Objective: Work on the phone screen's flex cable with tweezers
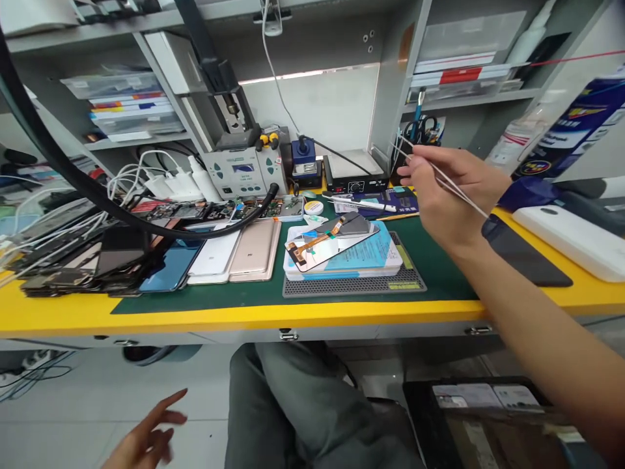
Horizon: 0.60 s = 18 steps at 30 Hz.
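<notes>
My right hand [446, 189] is raised over the right side of the bench and grips thin metal tweezers [442, 176], whose tips point up and left toward the shelf post. Below and left of it a disassembled phone screen [336, 244] with an orange flex cable lies on a light blue pad on a grey mat [354, 283]. My left hand [146, 436] hangs low beneath the bench edge, fingers spread, holding nothing.
A pile of phones and screens [122, 257] covers the left of the green mat. A soldering station [241, 170], a small hot plate [354, 168] and chargers stand at the back. A black hose [97, 195] arcs across the left. A dark phone [525, 254] and white device [571, 238] lie right.
</notes>
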Available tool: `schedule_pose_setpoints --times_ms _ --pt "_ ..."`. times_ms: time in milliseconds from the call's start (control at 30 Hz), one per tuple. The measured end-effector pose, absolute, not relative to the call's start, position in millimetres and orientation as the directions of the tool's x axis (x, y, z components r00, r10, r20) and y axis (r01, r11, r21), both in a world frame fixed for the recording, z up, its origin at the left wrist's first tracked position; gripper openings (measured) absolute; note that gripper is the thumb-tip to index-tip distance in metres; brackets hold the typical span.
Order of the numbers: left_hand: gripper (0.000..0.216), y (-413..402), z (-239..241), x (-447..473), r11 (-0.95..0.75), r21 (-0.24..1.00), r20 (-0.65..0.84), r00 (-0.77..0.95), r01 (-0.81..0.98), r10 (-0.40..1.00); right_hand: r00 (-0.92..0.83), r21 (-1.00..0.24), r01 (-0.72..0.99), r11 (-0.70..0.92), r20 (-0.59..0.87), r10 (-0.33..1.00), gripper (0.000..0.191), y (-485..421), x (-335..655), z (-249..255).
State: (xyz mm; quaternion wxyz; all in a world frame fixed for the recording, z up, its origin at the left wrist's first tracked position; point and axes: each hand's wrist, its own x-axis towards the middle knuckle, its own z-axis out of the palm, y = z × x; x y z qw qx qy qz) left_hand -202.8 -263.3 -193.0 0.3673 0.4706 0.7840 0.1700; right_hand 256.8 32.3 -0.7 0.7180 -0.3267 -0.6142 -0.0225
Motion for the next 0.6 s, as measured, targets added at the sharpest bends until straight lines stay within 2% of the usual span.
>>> schedule_pose_setpoints --times_ms 33,167,300,367,400,467,533,600 --pt "0.061 -258.7 -197.4 -196.1 0.506 0.614 -0.479 -0.223 0.606 0.849 0.250 -0.444 0.429 0.787 0.895 0.369 0.016 33.3 256.4 -0.7" --pt "0.046 -244.8 -209.8 -149.7 0.459 0.617 -0.557 -0.058 0.640 0.829 0.259 -0.456 0.417 0.786 0.889 0.379 0.012 36.8 256.6 0.4" --pt "0.032 -244.4 -211.6 -92.9 0.303 0.685 -0.571 0.230 0.663 0.788 0.237 -0.452 0.425 0.784 0.892 0.386 0.012 42.9 258.9 1.4" --pt "0.052 -243.3 -215.3 -70.4 0.226 0.717 -0.572 0.370 0.660 0.732 0.239 -0.438 0.439 0.785 0.899 0.367 0.011 46.2 260.1 1.4" --pt "0.052 -240.4 -219.4 -62.6 0.194 0.724 -0.575 0.423 0.662 0.700 0.246 -0.429 0.444 0.787 0.903 0.353 0.010 47.4 260.6 1.4" --pt "0.018 -227.6 -231.9 -56.4 0.150 0.715 -0.578 0.456 0.683 0.676 0.260 -0.418 0.452 0.788 0.907 0.332 0.008 48.4 260.9 1.4" --pt "0.020 -207.0 -247.1 -63.2 0.152 0.690 -0.568 0.398 0.708 0.721 0.265 -0.425 0.455 0.783 0.904 0.336 0.007 47.2 260.2 1.6" --pt "0.024 -185.4 -259.2 -77.3 0.206 0.634 -0.532 0.228 0.745 0.815 0.264 -0.450 0.457 0.767 0.892 0.366 0.007 44.1 258.3 2.0"
